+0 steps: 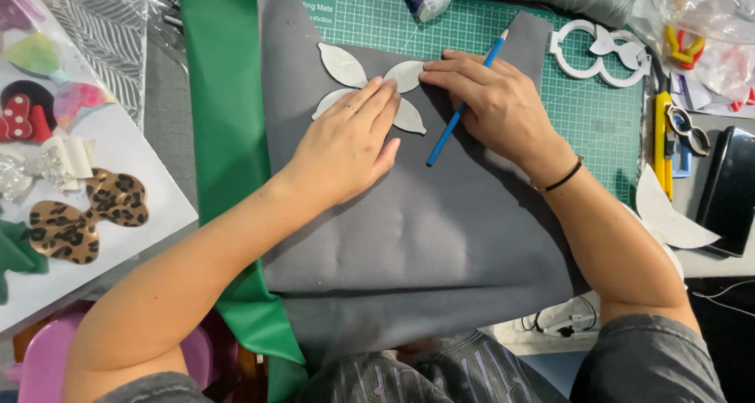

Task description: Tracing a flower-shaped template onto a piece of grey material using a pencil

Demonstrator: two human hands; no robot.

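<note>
Pressing white petal template on grey fabric, left hand

The near half of the grey felt sheet lies open; a white plastic bow-shaped stencil and yellow utility knife crowd the green cutting mat's right edge.

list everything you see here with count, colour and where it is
grey fabric: 1, grey, centre, over the mat
cutting mat: 1, green, beneath the fabric
petal template: 1, pale grey, on the fabric under both hands
green sheet: 1, green, left of the fabric
pencil: 1, blue, in right hand
leopard bows: 2, brown spotted, far left
white stencil: 1, white, upper right
left hand: flat on template
right hand: holds pencil, fingertips on template
</note>
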